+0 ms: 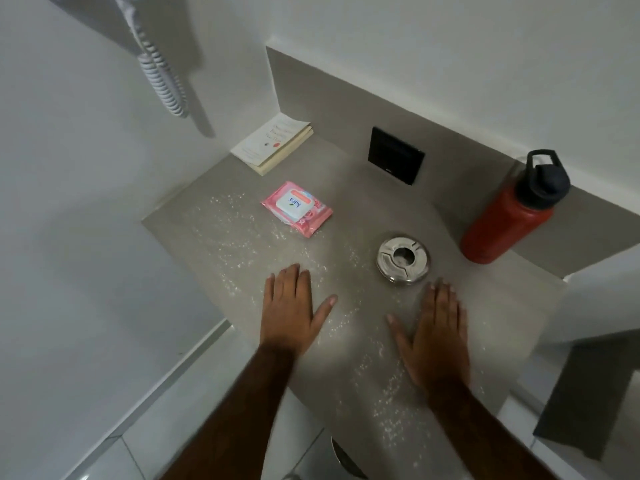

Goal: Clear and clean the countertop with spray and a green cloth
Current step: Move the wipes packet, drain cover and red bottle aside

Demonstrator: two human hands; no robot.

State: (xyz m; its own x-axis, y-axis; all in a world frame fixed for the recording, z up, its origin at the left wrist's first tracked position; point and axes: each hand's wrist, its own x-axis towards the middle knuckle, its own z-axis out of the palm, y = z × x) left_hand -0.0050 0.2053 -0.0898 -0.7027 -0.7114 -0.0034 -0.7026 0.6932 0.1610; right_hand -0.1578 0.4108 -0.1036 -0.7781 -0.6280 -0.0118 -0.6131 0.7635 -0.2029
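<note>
Grey stone makes up the countertop, set into a white-walled corner and speckled with pale flecks across its near half; both hands lie flat on it, palms down, fingers spread, gripping nothing; the left hand sits at about seven o'clock of the surface, the right hand at about five o'clock, well apart from each other; just beyond the right hand, at twelve o'clock from it, stands a round metal ashtray; a pink wipes packet lies at twelve o'clock from the left hand; a book rests in the far corner at eleven o'clock; a red bottle with a dark cap stands at two o'clock against the back wall, beside a black wall plate; neither spray nor green cloth shows anywhere.
</note>
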